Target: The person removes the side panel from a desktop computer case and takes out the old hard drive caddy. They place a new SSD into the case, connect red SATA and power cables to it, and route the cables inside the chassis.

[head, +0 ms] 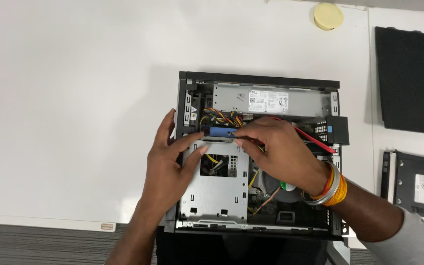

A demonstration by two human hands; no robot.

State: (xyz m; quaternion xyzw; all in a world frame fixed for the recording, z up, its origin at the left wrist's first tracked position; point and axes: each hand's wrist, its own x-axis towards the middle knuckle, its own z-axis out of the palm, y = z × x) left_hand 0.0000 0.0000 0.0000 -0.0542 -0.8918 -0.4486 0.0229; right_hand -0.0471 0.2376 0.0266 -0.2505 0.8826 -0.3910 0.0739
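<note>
both hands (168, 164) (276, 149) on blue latch (221, 131), case rim (180, 105) close

One open computer case (258, 157) under the fingers, one yellow disc (328, 16), one black panel (412, 81), one disc drive (414, 182), two hands.

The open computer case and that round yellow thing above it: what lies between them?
Nothing: in the head view only bare white table separates the computer case from the yellow disc.
</note>
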